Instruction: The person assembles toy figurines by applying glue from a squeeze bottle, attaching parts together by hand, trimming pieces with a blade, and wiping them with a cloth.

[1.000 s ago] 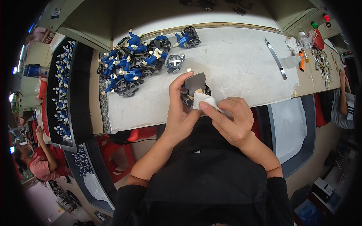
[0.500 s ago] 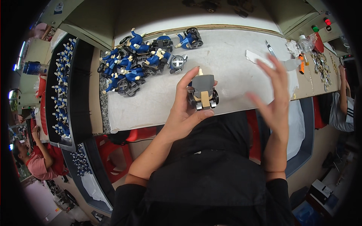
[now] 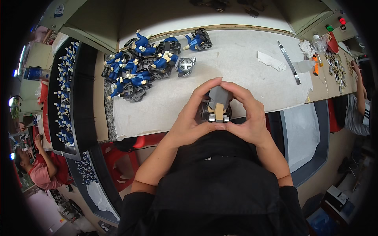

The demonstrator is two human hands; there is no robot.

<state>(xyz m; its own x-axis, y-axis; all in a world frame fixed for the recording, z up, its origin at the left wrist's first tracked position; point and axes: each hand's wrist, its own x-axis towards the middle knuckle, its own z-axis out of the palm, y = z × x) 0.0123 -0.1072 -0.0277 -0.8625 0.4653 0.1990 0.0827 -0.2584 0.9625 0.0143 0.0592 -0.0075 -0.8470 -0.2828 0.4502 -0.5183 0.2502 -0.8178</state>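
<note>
Both my hands grip a toy wheelchair (image 3: 219, 103) over the table's near edge. It has a grey back, a tan middle part, dark wheels at the sides and two silvery ends at the bottom. My left hand (image 3: 191, 120) wraps its left side, and my right hand (image 3: 250, 118) wraps its right. The fingertips meet at the top of the grey back, and the thumbs meet below. Whether a figure sits in it is hidden. Farther left on the table lies a pile of blue-clad toy figures (image 3: 136, 74) with dark wheelchairs. One wheelchair with a figure (image 3: 198, 40) lies apart behind.
A craft knife (image 3: 289, 63) and crumpled white paper (image 3: 271, 61) lie on the pale table (image 3: 236, 51). To the left, a black tray (image 3: 84, 94) holds rows of blue figures. Small metal parts (image 3: 334, 70) lie at right. Other people work at both sides.
My right hand has come in from the right and closed on the toy wheelchair. The toy has shifted slightly toward me and right, and the craft knife is now in full view.
</note>
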